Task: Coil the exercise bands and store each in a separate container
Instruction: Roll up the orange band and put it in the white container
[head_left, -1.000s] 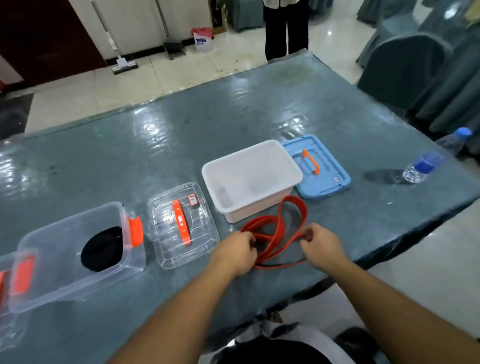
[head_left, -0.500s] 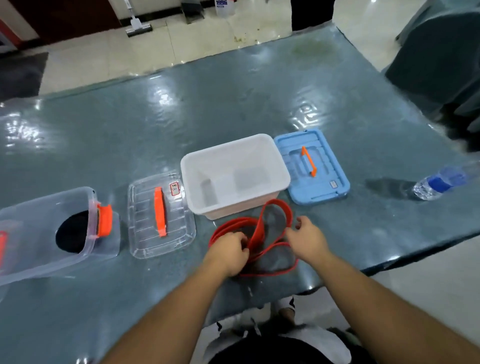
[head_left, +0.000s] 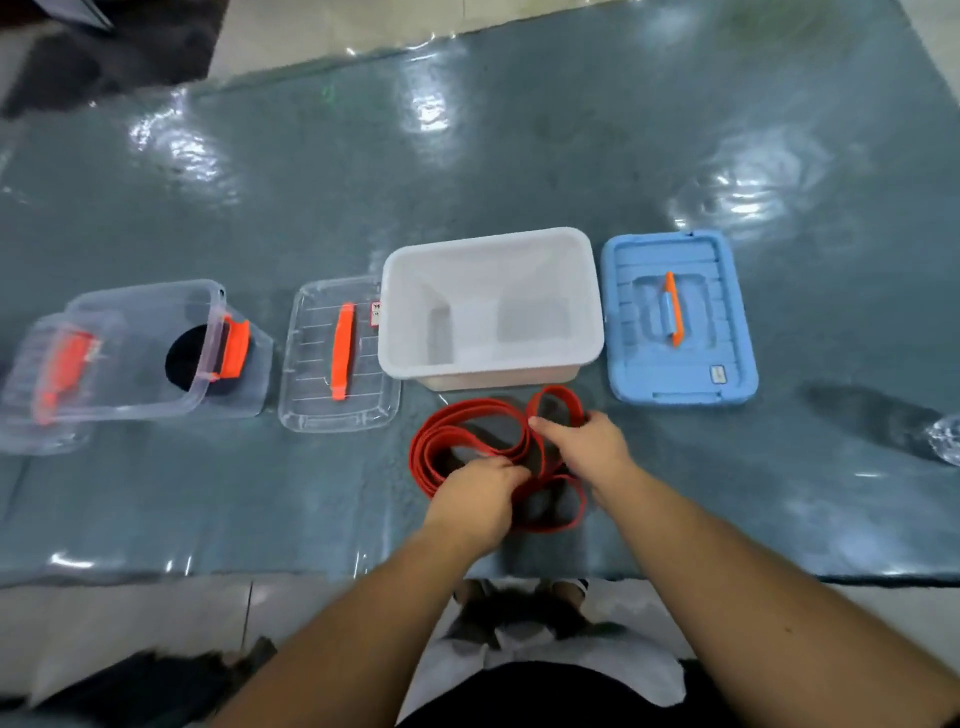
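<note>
Red band, part-coiled, six o'clock of white tub. Left hand and right hand both grip its loops. Next, likely: tighten coil, lift into tub.

a long table fills most of the view, covered in a glossy grey-blue sheet that catches white glare from overhead light. pale floor tiles show at its near edge and beyond its far edge, where a dark mat lies.
</note>
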